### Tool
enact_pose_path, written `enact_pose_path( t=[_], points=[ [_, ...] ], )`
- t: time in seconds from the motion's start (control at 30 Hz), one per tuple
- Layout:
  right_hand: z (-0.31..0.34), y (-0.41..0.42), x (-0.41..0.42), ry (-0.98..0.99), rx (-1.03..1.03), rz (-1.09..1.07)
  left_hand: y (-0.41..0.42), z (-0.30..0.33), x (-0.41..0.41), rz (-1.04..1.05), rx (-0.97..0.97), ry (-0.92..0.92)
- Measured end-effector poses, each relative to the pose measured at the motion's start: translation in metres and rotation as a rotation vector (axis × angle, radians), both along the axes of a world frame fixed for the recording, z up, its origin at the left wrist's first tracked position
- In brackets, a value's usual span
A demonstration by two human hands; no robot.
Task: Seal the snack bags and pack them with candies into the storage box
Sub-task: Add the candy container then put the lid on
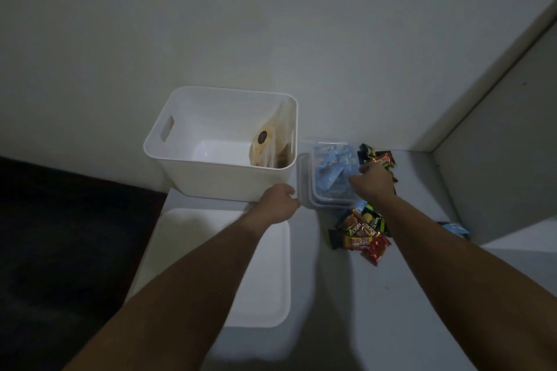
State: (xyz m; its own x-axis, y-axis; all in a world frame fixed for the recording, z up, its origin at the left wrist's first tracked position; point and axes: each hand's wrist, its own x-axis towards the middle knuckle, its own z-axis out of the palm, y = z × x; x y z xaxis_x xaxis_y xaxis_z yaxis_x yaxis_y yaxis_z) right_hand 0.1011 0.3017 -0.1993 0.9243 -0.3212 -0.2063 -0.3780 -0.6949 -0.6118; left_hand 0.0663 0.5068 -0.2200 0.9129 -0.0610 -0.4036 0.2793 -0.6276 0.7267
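Fingers of the right hand [373, 181] curl around dark candy wrappers [380, 159] beside the clear container [327, 178] of blue packets; whether the left hand [278, 202] is curled cannot be told, near the white storage box [217, 178] holding snack bags [268, 147]

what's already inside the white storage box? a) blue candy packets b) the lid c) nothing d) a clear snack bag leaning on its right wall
d: a clear snack bag with brownish contents stands against the right inner wall of the white storage box, while the blue packets sit in a separate clear container beside it.
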Motion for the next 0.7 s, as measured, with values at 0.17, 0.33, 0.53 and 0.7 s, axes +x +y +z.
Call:
enact_pose_path(
  t=[0.17, 0.33, 0.53, 0.7],
  points=[
    [-0.015, -0.013, 0.018, 0.074, 0.141, -0.003, -0.038, 0.002, 0.019, 0.042, -0.095, 0.084],
    [-0.025, -0.024, 0.028, 0.238, 0.455, -0.031, -0.056, -0.009, 0.028, 0.141, -0.261, 0.199],
    [-0.029, -0.031, 0.023, 0.241, 0.561, 0.007, -0.067, -0.011, 0.033, 0.228, -0.334, 0.252],
    [0.01, -0.041, 0.024, 0.144, 0.612, -0.023, -0.08, 0.03, 0.039, 0.22, -0.362, 0.183]
  ],
)
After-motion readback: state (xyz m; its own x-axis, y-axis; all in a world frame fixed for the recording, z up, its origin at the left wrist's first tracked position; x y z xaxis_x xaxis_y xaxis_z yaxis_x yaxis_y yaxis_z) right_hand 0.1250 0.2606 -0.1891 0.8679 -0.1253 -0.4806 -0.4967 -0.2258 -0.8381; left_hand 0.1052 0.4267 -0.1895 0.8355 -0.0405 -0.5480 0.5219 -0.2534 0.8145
